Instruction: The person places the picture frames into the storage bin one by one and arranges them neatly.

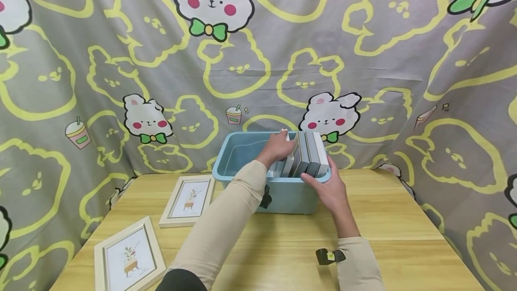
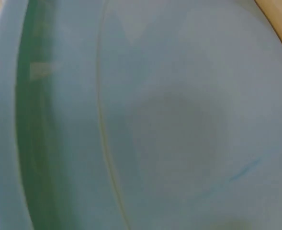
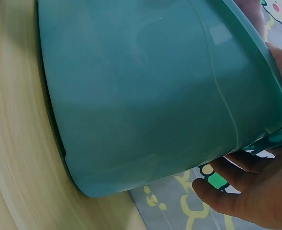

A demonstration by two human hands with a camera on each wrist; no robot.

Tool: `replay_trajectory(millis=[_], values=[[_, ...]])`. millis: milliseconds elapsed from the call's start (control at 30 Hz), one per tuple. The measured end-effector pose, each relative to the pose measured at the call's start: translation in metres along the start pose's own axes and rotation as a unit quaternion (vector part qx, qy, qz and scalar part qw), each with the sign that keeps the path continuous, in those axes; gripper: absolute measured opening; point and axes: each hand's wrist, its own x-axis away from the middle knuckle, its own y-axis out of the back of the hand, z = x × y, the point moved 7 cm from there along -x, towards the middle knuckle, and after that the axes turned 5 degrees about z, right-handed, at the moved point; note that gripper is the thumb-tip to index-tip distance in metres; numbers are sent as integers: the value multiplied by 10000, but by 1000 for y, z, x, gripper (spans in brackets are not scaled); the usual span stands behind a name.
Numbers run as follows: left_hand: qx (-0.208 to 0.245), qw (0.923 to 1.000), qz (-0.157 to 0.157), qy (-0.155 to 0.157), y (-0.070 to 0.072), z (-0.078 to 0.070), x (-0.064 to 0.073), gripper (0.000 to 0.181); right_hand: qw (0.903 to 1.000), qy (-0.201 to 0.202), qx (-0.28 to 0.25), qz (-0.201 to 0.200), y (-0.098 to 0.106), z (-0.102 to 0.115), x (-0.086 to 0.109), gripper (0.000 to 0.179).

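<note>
A light blue plastic bin (image 1: 292, 196) stands at the back of the table. Inside its right half, several picture frames (image 1: 308, 152) stand on edge, side by side. My left hand (image 1: 278, 145) reaches into the bin and grips the upper part of a pale-edged frame (image 1: 288, 165) left of that row; its fingertips are partly hidden. With my right hand (image 1: 329, 187) I hold the bin's front right corner, thumb on the front rim and fingers round the end. In the right wrist view, the right hand's fingers (image 3: 227, 191) curl beneath the bin's end rim.
Two pale picture frames with plant prints lie face up on the left of the table, one near the bin (image 1: 165, 223) and one nearer the front (image 1: 98, 255). A patterned curtain (image 1: 250, 80) hangs right behind the bin. The wooden tabletop (image 1: 282, 255) extends in front.
</note>
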Motion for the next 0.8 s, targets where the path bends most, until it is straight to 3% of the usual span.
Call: replay_trajectory(millis=[500,800], values=[[-49,9999,142,-59,-10,-8,3,63,10000,10,40,33,0,0,-1,106],[100,9984,425,-345,-14,-11,5,59,10000,-46,37,37,0,1,0,106]])
